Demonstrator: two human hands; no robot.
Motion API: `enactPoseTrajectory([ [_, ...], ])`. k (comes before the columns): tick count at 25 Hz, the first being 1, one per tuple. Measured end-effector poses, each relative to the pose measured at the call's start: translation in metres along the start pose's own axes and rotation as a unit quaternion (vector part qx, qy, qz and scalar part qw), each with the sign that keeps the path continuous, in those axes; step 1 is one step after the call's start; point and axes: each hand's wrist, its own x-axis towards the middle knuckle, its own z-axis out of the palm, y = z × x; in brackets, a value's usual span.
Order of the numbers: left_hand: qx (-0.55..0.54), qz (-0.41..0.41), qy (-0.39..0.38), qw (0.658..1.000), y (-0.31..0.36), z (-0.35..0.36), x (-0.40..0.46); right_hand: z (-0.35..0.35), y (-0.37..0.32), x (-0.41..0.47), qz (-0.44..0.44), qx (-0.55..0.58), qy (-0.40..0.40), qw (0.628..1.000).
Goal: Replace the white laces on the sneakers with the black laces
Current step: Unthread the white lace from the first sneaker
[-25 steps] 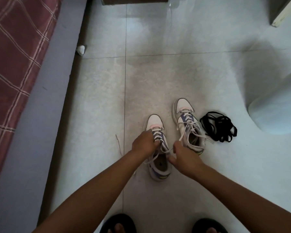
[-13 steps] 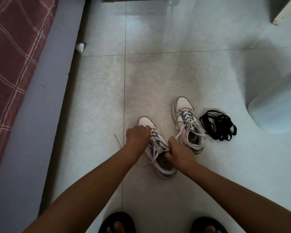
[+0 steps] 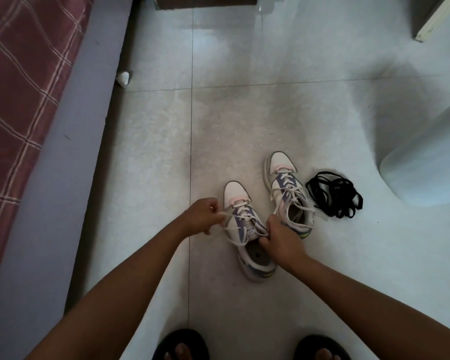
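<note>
Two white and purple sneakers stand on the tiled floor. The near sneaker [image 3: 247,229] lies between my hands, its toe pointing away from me. My left hand [image 3: 202,215] pinches a strand of its white lace [image 3: 227,216] and holds it out to the left. My right hand [image 3: 278,239] grips the shoe at the tongue and collar, with lace under its fingers. The far sneaker [image 3: 287,193] stands to the right, its white laces loose. A bundle of black laces [image 3: 334,194] lies on the floor right of it.
A bed [image 3: 24,100] with a red checked cover and grey side runs along the left. A pale rounded object [image 3: 426,165] stands at the right. A crumpled white scrap [image 3: 122,78] lies by the bed. My feet in black sandals [image 3: 181,345] are at the bottom edge.
The near sneaker has turned and shifted. My left hand has drawn a strand of white lace out to the left, and my right hand now grips the shoe's collar.
</note>
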Motion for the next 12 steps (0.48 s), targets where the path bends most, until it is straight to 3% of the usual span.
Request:
enactPoseTrajectory([
  [1,0.207,0.014,0.055,0.977,-0.007,-0.01,0.005,0.0,0.002,-0.001,0.003,0.0,0.0,1.0],
  [2,0.264,0.011,0.14,0.954,-0.011,-0.017,0.009,0.0,0.002,-0.002,0.002,-0.003,-0.003,1.0],
  [3,0.221,0.011,0.21,0.953,-0.012,-0.023,0.011,0.001,0.003,-0.002,-0.002,-0.007,-0.007,1.0],
  [4,0.018,-0.024,0.274,0.961,-0.01,-0.027,0.015,0.002,0.003,-0.002,-0.004,-0.01,-0.008,1.0],
  [5,-0.218,-0.074,0.274,0.934,-0.004,-0.03,0.018,0.002,0.003,-0.001,-0.004,-0.013,-0.009,1.0],
  [6,-0.427,-0.124,0.216,0.87,0.003,-0.027,0.016,0.002,0.002,0.0,-0.005,-0.016,-0.01,1.0],
  [7,-0.524,-0.161,0.149,0.823,0.005,-0.022,0.014,0.002,0.003,0.0,-0.005,-0.016,-0.01,1.0],
  [8,-0.496,-0.19,0.112,0.84,0.003,-0.017,0.011,0.002,0.003,0.001,-0.004,-0.013,-0.009,1.0],
  [9,-0.38,-0.2,0.109,0.897,-0.001,-0.015,0.01,0.002,0.004,0.001,-0.002,-0.01,-0.008,1.0],
  [10,-0.182,-0.172,0.134,0.959,-0.011,-0.016,0.008,0.002,0.005,0.002,0.001,-0.009,-0.008,1.0],
  [11,0.039,-0.119,0.176,0.976,-0.023,-0.022,0.005,0.002,0.006,0.002,0.004,-0.009,-0.008,1.0],
  [12,0.222,-0.058,0.235,0.944,-0.037,-0.031,0.004,0.002,0.006,0.002,0.007,-0.006,-0.007,1.0],
])
